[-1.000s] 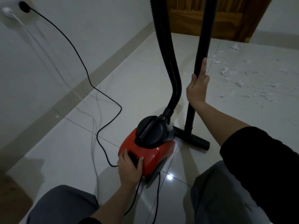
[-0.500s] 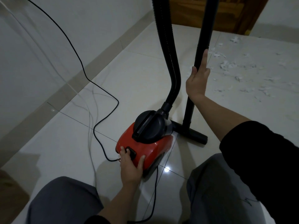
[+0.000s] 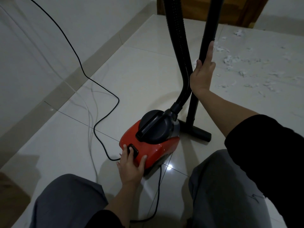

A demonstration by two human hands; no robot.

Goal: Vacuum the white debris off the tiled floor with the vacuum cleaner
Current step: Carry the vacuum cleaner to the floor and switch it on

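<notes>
On tiled floor (image 3: 139, 76), one vacuum cleaner (image 3: 153, 139), left hand (image 3: 131, 165) fingers spread on it; right hand (image 3: 203, 71) fingers straight against one wand (image 3: 207, 35).

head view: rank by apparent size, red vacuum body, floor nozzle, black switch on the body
1. red vacuum body, by far the largest.
2. floor nozzle, a narrow bar partly hidden behind the body, so its full extent is unsure.
3. black switch, smallest, partly covered by the left hand.

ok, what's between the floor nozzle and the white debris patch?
Head view: only bare glossy tile between the black floor nozzle and the white debris. The right forearm crosses above that stretch; its hand rests on the upright wand.
</notes>
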